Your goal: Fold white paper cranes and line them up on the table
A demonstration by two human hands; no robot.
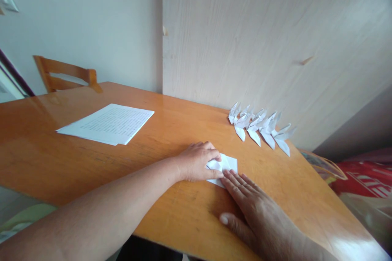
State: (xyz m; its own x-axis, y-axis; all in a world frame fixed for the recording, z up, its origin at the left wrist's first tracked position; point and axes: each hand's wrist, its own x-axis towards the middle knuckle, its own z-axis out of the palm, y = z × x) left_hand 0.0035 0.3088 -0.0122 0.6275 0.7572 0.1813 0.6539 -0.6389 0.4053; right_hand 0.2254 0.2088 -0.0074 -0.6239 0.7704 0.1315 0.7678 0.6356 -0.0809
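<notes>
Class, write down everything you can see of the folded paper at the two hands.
The folded paper is small and white, with straight edges, pointed corners and layered, slightly raised folds. It lies on the wooden table. The left hand covers its left part, thumb and fingers on either side of a fold; the right hand's fingertips rest along its near edge. The hands hide its full outline.

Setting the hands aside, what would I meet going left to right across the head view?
White wall fitting → wooden chair → text-covered sheets → partly folded paper → folded paper birds → red bag.
</notes>
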